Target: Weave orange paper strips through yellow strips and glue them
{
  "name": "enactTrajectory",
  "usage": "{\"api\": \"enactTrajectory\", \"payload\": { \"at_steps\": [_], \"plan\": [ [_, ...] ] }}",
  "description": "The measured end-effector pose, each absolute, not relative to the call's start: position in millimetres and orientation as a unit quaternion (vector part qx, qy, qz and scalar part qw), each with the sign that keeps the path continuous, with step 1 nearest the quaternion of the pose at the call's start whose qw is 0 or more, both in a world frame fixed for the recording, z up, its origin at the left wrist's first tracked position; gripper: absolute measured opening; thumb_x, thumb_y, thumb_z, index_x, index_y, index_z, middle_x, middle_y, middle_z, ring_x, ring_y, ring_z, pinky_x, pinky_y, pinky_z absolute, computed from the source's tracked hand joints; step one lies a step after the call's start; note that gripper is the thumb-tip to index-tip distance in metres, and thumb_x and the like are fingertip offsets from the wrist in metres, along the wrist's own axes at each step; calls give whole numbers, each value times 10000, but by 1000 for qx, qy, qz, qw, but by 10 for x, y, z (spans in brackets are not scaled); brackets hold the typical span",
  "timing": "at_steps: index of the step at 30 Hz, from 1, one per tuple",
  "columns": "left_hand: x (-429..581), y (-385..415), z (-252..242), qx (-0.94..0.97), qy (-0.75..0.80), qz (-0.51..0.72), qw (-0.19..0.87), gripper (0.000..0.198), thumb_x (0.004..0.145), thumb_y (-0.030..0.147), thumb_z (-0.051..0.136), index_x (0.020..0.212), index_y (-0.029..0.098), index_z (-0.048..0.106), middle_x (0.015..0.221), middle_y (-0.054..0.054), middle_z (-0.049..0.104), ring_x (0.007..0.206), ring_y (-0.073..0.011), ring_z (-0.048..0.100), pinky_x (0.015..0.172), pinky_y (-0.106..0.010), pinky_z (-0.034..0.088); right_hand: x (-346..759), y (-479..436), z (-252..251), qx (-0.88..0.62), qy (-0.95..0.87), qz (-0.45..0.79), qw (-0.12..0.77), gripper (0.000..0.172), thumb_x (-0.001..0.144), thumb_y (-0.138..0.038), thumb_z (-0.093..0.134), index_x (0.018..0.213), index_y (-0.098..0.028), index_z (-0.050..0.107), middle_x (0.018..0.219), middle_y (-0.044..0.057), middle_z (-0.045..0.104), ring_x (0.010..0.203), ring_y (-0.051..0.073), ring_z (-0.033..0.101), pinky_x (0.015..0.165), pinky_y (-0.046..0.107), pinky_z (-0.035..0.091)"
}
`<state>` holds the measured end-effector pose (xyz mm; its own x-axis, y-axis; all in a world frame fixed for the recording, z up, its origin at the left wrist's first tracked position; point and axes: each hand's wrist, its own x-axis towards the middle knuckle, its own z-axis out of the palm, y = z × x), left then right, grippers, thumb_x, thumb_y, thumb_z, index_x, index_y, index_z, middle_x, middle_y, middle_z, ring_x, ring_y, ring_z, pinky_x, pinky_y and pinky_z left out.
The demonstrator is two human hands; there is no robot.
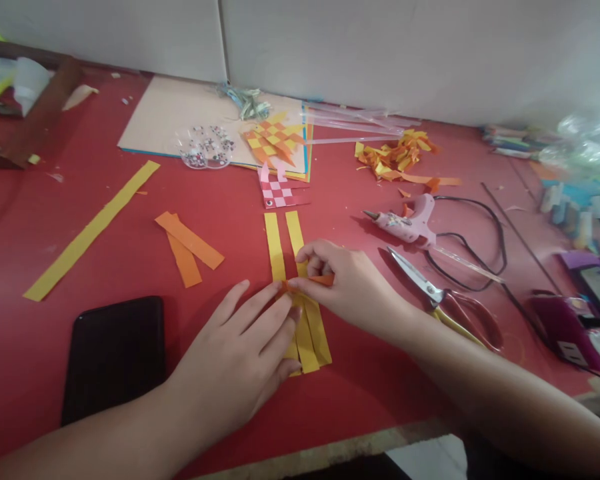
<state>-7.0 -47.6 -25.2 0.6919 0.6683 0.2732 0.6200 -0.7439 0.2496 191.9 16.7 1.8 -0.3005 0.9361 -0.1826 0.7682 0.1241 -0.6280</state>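
Observation:
Several yellow paper strips (307, 337) lie side by side on the red table, running away from me. Across them goes an orange paper strip (323, 280), mostly covered by my fingers. My right hand (350, 287) pinches that orange strip between thumb and fingers. Flat over the yellow strips rests my left hand (250, 340), fingers spread, its fingertips touching the crossing. Two loose orange strips (190, 243) overlap to the left, and a longer yellow strip (95, 227) lies beyond them. Just past the yellow strips sits a pink and red checkered paper fish (277, 193).
A black phone (117, 353) lies by my left forearm. To the right are a pink glue gun (410, 223) with its cord and open scissors (440, 293). Farther back are a woven orange-yellow fish (275, 139), a bead case (205, 147) and paper scraps (395, 157).

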Motion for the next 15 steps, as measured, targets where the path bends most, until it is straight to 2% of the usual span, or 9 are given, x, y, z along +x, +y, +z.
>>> {"api": "enactTrajectory", "payload": {
  "at_steps": [8, 15],
  "plan": [
    [-68, -466, -248, 917, 350, 179, 68, 336, 958, 327, 480, 1162, 133, 664, 1245, -94, 650, 1238, -298, 526, 1126, -499, 279, 1881, 201, 29, -585, -742, 311, 101, 156, 818, -249, 660, 878, -207, 522, 677, -47, 581, 596, 102, 520, 546, 224, 317],
    [-67, -465, -251, 915, 351, 186, 68, 338, 961, 333, 477, 1168, 141, 663, 1246, -92, 650, 1240, -286, 526, 1155, -502, 225, 1887, 197, 30, -579, -757, 292, 70, 170, 839, -256, 634, 885, -212, 476, 679, -56, 553, 571, 99, 472, 533, 232, 273]
  ]
}}
